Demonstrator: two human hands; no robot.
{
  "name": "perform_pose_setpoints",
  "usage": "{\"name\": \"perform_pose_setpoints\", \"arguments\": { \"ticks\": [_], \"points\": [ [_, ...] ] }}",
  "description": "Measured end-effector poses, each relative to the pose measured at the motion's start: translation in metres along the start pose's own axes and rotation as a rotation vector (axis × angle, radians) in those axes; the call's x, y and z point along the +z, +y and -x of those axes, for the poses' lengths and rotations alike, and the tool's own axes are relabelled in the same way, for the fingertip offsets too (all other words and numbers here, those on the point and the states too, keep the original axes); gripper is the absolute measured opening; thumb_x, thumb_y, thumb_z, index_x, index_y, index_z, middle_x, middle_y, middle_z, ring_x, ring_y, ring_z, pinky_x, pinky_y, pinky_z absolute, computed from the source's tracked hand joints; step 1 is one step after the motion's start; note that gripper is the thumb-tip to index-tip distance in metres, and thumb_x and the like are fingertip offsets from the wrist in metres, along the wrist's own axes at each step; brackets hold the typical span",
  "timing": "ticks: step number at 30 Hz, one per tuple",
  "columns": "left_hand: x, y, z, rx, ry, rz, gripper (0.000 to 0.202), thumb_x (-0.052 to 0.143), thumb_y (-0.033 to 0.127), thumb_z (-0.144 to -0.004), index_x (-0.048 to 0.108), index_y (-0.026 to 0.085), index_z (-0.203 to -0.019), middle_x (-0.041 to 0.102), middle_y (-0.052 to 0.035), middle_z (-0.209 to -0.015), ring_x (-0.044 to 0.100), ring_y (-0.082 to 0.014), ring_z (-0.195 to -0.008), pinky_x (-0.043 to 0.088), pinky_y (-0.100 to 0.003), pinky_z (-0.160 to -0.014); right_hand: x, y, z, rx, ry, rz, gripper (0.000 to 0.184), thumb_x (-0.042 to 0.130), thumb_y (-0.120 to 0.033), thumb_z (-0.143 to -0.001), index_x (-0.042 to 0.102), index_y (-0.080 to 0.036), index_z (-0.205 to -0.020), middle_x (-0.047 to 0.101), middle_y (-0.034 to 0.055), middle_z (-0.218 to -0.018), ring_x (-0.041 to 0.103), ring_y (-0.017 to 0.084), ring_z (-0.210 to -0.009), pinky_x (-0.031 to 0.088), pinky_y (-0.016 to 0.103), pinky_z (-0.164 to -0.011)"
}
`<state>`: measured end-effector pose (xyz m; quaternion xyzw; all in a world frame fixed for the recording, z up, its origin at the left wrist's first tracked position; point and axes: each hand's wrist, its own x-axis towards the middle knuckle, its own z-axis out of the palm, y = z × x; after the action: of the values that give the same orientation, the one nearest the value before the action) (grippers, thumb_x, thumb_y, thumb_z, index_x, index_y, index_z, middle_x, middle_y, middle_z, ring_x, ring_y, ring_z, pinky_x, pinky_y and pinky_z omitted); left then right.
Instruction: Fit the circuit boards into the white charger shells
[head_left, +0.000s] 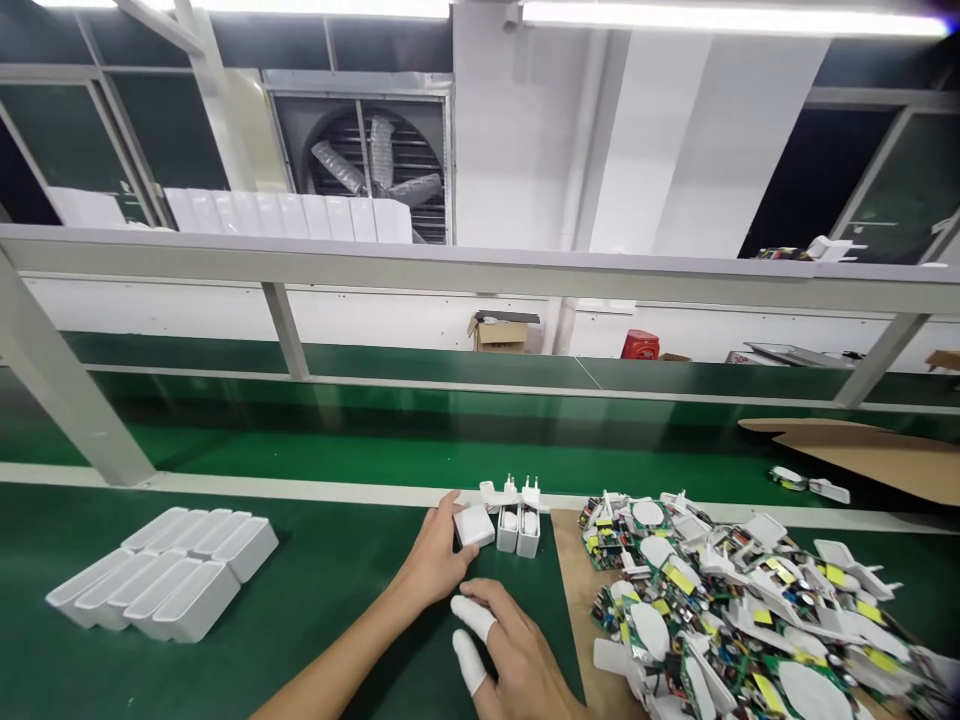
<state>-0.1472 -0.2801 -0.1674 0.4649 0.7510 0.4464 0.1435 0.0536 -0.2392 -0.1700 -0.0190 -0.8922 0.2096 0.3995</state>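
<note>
My left hand [439, 552] grips a white plastic case [475, 526], with the thumb along its near side and a finger behind it. Just to the right of that case, two open white cases [508, 530] stand side by side, with white plug parts with metal pins [530, 492] at their far ends. Lower down, my right hand [521, 655] hovers over the green bench, holding nothing. Its fingers are spread and slightly bent, and two of them wear white finger cots [471, 660].
Rows of white open housings [180, 590] sit at the left. A large heap of circuit boards with white plug parts [735, 610] covers cardboard [574, 590] at the right. A raised metal rail [480, 268] crosses behind, and brown cardboard [877, 460] lies far right.
</note>
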Motion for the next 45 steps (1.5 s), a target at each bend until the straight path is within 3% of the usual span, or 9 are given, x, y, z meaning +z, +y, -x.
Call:
{"name": "perform_pose_setpoints", "arguments": {
  "ticks": [5, 10, 17, 25, 30, 34, 37, 40, 45],
  "points": [
    [-0.011, -0.017, -0.003, -0.035, 0.018, 0.076, 0.072, 0.068, 0.03, -0.083, 0.037, 0.016, -0.146, 0.068, -0.014, -0.129, 0.072, -0.0267, -0.105, 0.057, -0.046, -0.098, 0.001, 0.002, 0.001, 0.017, -0.009, 0.01, 0.045, 0.052, -0.009, -0.091, 0.061, -0.02, -0.134, 0.071, 0.0155, -0.126, 0.076, 0.029, -0.108, 0.066, 0.038, -0.094],
    [-0.029, -0.028, -0.004, -0.033, 0.058, 0.095, 0.077, 0.074, 0.045, -0.082, 0.039, 0.019, -0.146, 0.067, -0.0152, -0.137, 0.065, -0.034, -0.129, 0.048, -0.055, -0.113, 0.005, 0.005, 0.0, 0.04, 0.086, 0.07, 0.045, 0.052, -0.009, -0.092, 0.058, -0.02, -0.136, 0.068, 0.0163, -0.129, 0.073, 0.03, -0.112, 0.066, 0.042, -0.095],
    [-0.02, -0.027, -0.012, -0.022, -0.006, 0.147, 0.076, 0.065, 0.059, -0.091, 0.037, 0.019, -0.148, 0.066, -0.0189, -0.14, 0.073, -0.0297, -0.117, 0.056, -0.049, -0.104, 0.016, 0.04, 0.004, 0.596, 0.448, -0.025, 0.045, 0.061, -0.025, -0.092, 0.055, -0.023, -0.136, 0.046, 0.0175, -0.154, 0.045, 0.04, -0.147, 0.044, 0.062, -0.12],
    [-0.014, -0.018, -0.016, 0.014, -0.115, -0.073, 0.084, 0.076, 0.037, -0.081, 0.041, 0.021, -0.156, 0.067, -0.0179, -0.144, 0.045, -0.0423, -0.15, 0.027, -0.065, -0.124, 0.027, 0.055, 0.006, 0.735, 0.431, -0.231, 0.055, 0.061, -0.028, -0.089, 0.055, -0.02, -0.142, 0.057, 0.0155, -0.148, 0.055, 0.034, -0.141, 0.047, 0.053, -0.118],
    [0.008, -0.005, -0.019, 0.054, -0.129, -0.183, 0.072, 0.062, 0.031, -0.093, 0.038, 0.018, -0.16, 0.062, -0.0218, -0.145, 0.058, -0.0397, -0.137, 0.032, -0.064, -0.12, 0.024, 0.064, 0.005, 0.729, 0.378, -0.284, 0.053, 0.06, -0.026, -0.089, 0.059, -0.02, -0.141, 0.065, 0.013, -0.144, 0.061, 0.03, -0.137, 0.05, 0.049, -0.117],
    [0.006, 0.004, -0.005, 0.079, -0.149, -0.225, 0.075, 0.063, 0.031, -0.094, 0.035, 0.019, -0.163, 0.063, -0.0198, -0.148, 0.053, -0.0394, -0.144, 0.035, -0.063, -0.12, 0.022, 0.07, 0.011, 0.739, 0.377, -0.288, 0.051, 0.062, -0.031, -0.09, 0.06, -0.02, -0.139, 0.063, 0.0148, -0.146, 0.053, 0.034, -0.144, 0.042, 0.056, -0.122],
    [-0.009, 0.009, 0.015, 0.089, -0.143, -0.266, 0.077, 0.071, 0.034, -0.09, 0.043, 0.023, -0.16, 0.069, -0.0151, -0.144, 0.056, -0.0395, -0.14, 0.043, -0.061, -0.117, 0.019, 0.067, 0.017, 0.698, 0.394, -0.246, 0.047, 0.064, -0.038, -0.09, 0.062, -0.021, -0.134, 0.053, 0.0168, -0.154, 0.043, 0.04, -0.149, 0.03, 0.065, -0.126],
    [-0.038, 0.01, 0.037, 0.093, -0.052, -0.363, 0.067, 0.075, 0.036, -0.088, 0.055, 0.027, -0.152, 0.068, -0.0117, -0.145, 0.061, -0.0359, -0.134, 0.049, -0.055, -0.114, 0.018, 0.061, 0.022, 0.529, 0.356, -0.109, 0.044, 0.06, -0.038, -0.094, 0.06, -0.023, -0.136, 0.054, 0.0144, -0.153, 0.049, 0.04, -0.145, 0.036, 0.065, -0.123],
    [-0.118, -0.004, 0.073, -0.03, 0.326, -0.663, 0.046, 0.066, 0.026, -0.093, 0.065, 0.022, -0.139, 0.057, -0.0149, -0.155, 0.036, -0.0417, -0.153, 0.031, -0.065, -0.123, 0.026, 0.031, 0.028, 0.37, 0.255, -0.041, 0.042, 0.05, -0.034, -0.102, 0.055, -0.03, -0.144, 0.051, 0.012, -0.157, 0.052, 0.041, -0.142, 0.051, 0.062, -0.107]
  ]
}}
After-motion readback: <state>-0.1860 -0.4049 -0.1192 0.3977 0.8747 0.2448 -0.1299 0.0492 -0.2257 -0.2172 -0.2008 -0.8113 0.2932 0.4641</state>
